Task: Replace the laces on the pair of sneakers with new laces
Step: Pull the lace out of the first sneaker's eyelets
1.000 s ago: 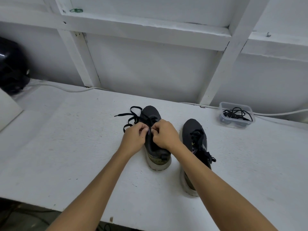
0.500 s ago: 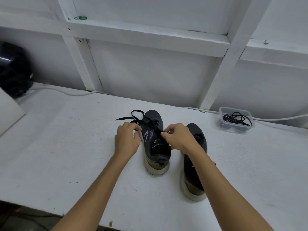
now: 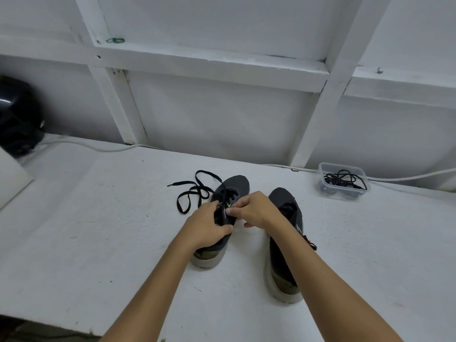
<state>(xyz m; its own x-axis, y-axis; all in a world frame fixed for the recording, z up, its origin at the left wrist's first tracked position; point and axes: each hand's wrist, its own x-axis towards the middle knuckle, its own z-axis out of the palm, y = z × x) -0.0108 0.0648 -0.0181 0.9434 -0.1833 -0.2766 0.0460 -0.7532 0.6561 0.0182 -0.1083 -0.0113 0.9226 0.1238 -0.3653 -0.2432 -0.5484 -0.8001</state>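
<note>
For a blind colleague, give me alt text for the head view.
Both hands, left hand and right hand, work at the left sneaker on a white table; a black lace trails beside it.

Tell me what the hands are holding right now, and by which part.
Both hold the left sneaker: the left hand grips its collar, the right hand pinches at the tongue and lace area. Exactly what it pinches cannot be told.
</note>
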